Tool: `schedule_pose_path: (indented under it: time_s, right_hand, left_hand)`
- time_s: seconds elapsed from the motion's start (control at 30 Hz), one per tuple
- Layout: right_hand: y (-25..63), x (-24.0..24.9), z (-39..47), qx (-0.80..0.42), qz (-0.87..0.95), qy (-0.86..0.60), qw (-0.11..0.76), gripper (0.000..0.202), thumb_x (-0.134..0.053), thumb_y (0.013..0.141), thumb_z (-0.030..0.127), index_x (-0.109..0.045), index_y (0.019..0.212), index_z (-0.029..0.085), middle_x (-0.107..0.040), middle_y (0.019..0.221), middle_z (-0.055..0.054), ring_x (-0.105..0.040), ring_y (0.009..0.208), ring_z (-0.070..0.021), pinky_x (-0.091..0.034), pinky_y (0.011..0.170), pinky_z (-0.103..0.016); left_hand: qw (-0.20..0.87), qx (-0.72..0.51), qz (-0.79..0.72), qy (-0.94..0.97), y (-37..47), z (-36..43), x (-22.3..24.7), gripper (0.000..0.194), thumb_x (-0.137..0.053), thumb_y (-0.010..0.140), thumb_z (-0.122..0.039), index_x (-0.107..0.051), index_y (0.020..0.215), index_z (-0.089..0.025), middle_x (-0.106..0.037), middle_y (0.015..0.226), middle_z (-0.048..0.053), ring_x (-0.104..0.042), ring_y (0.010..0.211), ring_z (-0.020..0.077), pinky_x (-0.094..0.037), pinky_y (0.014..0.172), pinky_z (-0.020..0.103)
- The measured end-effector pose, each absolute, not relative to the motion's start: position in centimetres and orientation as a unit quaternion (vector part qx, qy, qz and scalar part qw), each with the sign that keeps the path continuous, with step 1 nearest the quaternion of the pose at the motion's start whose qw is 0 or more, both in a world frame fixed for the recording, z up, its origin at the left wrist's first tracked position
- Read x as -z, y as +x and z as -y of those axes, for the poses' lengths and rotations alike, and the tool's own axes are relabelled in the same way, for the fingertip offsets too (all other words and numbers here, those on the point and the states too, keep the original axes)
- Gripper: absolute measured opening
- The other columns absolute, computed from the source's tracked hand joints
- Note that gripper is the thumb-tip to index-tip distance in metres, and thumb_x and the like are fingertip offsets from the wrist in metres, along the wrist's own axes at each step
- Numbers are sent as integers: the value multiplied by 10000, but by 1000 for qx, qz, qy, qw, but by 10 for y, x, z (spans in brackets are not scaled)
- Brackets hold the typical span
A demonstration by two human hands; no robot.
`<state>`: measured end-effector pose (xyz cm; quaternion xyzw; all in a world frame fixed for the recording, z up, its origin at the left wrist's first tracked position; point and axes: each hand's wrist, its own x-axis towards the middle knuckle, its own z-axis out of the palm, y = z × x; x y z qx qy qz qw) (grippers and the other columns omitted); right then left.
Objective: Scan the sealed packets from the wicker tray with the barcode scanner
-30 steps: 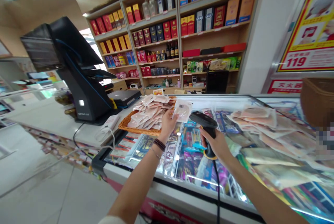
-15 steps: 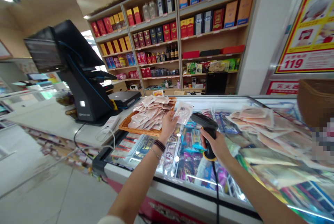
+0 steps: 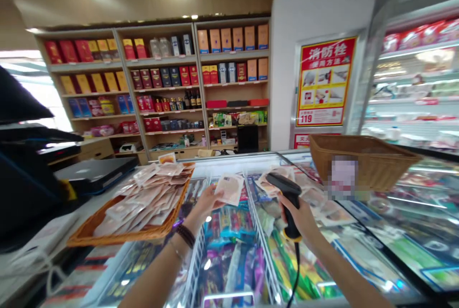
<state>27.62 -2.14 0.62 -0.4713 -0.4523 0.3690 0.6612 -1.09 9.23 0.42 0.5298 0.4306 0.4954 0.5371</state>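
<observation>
Between the fingertips of my left hand (image 3: 207, 201) is a flat clear plastic packet (image 3: 230, 189), held out over the glass-topped freezer. My right hand (image 3: 298, 212) is wrapped round the handle of a black barcode scanner (image 3: 286, 185). The scanner's head points left toward the packet, with a gap between them, and its cord hangs down. Left of my left hand, an orange wicker tray (image 3: 77, 237) bears a heap of similar packets (image 3: 150, 191). More flat packets (image 3: 324, 207) lie on the glass behind and right of the scanner.
A brown wicker basket (image 3: 366, 148) stands on the freezer at right. Bagged frozen goods (image 3: 233, 224) show through the glass. A dark checkout terminal (image 3: 25, 169) and a flat grey device (image 3: 96, 174) occupy the left counter. Shelves of boxes (image 3: 161, 78) line the back wall.
My view has swung to the right, bringing the whole basket and wall poster into sight. The packet has moved away from the tray; both hands keep their grips.
</observation>
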Motion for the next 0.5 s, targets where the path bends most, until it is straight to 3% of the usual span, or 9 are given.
schedule_pose_path:
  time_s: [0.2,0.4,0.5]
  right_hand:
    - [346,-13,48,-278,409,-532,687,570,-819,637,732,-581,600,215,-557,455,0,-486,365,-138,-390,387,-278]
    - [381,-7,69,-248,394,-548,695,549,-844,635,692,-599,587,204,-554,458,-3,-474,368,-134,-406,404,-286]
    - [386,-3,73,-251,393,-555,689,557,-845,621,701,-601,577,203,-555,460,-7,-472,366,-138,-400,391,-290]
  left_hand:
    - [633,-422,-421,495,91,-113,-15,312,-883,721,-305,-739,958,-162,-781,804,81,-789,800,238,-665,775,346]
    - [669,-399,-260,570,181,-123,-37,226,-872,719,-300,-712,802,-163,-778,873,121,-752,1059,291,-591,1034,440]
    - [654,-401,-198,609,202,-122,-46,240,-840,743,-333,-661,731,-174,-763,879,135,-738,1088,302,-534,1102,491]
